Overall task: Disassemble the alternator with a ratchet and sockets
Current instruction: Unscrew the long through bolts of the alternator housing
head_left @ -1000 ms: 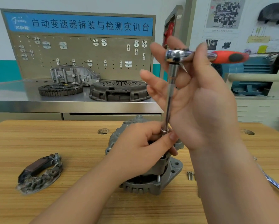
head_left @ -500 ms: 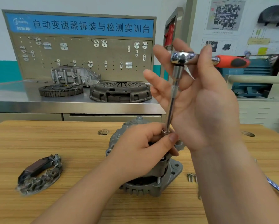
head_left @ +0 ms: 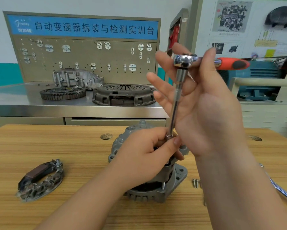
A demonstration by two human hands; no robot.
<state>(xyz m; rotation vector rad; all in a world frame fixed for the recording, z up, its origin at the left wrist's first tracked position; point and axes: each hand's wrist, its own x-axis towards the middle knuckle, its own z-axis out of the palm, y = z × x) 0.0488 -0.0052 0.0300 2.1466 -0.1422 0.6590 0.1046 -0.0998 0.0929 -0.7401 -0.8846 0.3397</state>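
Note:
The grey alternator [head_left: 172, 188] stands on the wooden bench [head_left: 64, 150], mostly hidden behind my left hand [head_left: 144, 156]. That hand pinches the socket [head_left: 169, 136] at the foot of a long chrome extension bar [head_left: 174, 110], which rises nearly upright from the alternator's top. At the bar's upper end sits the ratchet [head_left: 184, 60], its red and black handle [head_left: 230, 63] pointing right. My right hand [head_left: 209, 113] holds the ratchet near its head, thumb over the neck and fingers spread behind the bar.
A dark rectifier part [head_left: 39, 180] lies at the bench's left. Small screws [head_left: 195, 183] and a chrome tool [head_left: 282, 190] lie to the right of the alternator. On the steel counter behind are a flywheel [head_left: 63, 93], a clutch cover [head_left: 124, 94] and a metal housing [head_left: 76, 78].
The ratchet head and my right hand have sunk slightly. My left hand stays on the socket and the alternator has not moved.

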